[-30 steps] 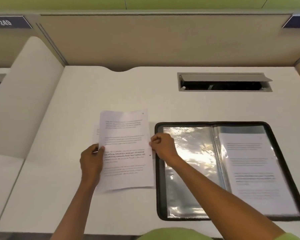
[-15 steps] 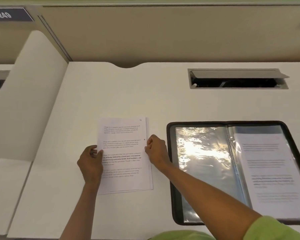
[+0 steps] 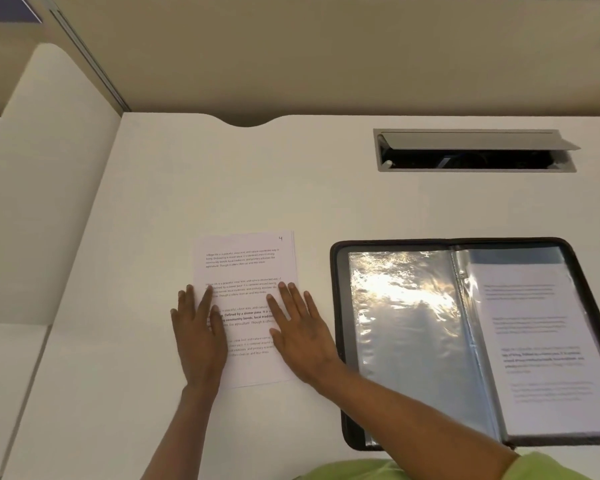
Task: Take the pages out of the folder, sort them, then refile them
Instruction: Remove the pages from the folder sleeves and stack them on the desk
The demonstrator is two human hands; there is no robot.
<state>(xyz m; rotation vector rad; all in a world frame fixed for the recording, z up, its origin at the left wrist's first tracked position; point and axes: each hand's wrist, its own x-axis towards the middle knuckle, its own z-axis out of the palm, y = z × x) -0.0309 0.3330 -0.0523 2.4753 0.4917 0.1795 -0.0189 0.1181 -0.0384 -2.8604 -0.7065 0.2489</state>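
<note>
I see the left hand (image 3: 196,336) and right hand (image 3: 298,336) flat on one page stack (image 3: 246,268), fingers straight. One folder (image 3: 338,306) lies at three o'clock.

White desk (image 3: 222,188), beige partition (image 3: 326,57), open cable hatch (image 3: 475,150), white side divider (image 3: 49,188)

A white bench (image 3: 222,188) is backed by a beige partition (image 3: 326,57). A cable hatch (image 3: 465,160) is set into its far right, with the grey lid (image 3: 471,140) tilted open. A white side divider (image 3: 49,185) is seen at the left, and a blue label (image 3: 11,8) above it.
</note>
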